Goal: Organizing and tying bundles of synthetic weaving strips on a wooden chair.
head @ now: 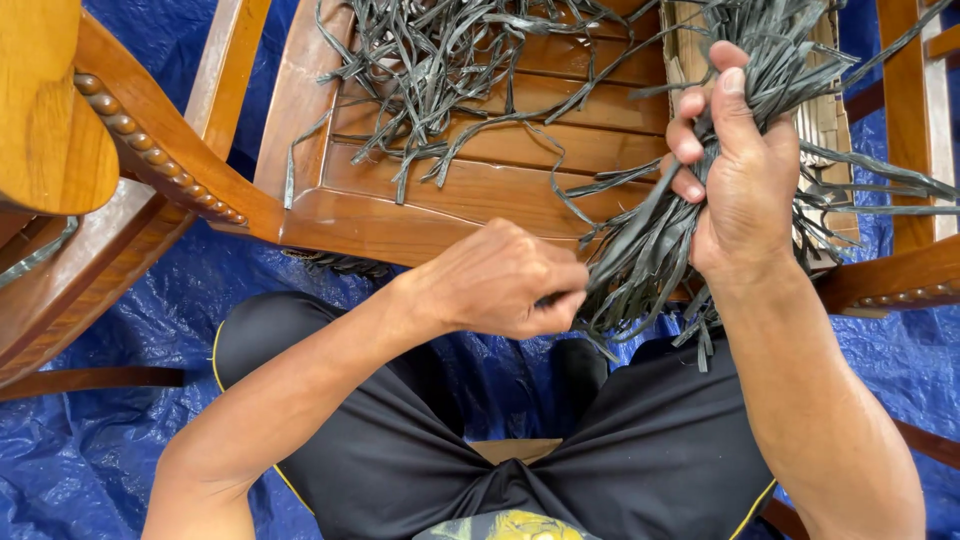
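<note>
Right hand (738, 170) around grey strips (640, 250)

We have open room low between our knees, over the blue tarp (90, 455). Ahead, the wooden seat (450, 195) shows bare slats along its near edge, but loose strips (440, 60) clutter its far half. A chair arm (160, 165) blocks the left side. At right, the strip bundle (650, 240) hangs across the gap, and another wooden arm (890, 275) closes that side.

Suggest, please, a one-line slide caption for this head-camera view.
Right hand grips a bundle of dark strips while the left hand pinches one strip, over a wooden chair seat.
</note>
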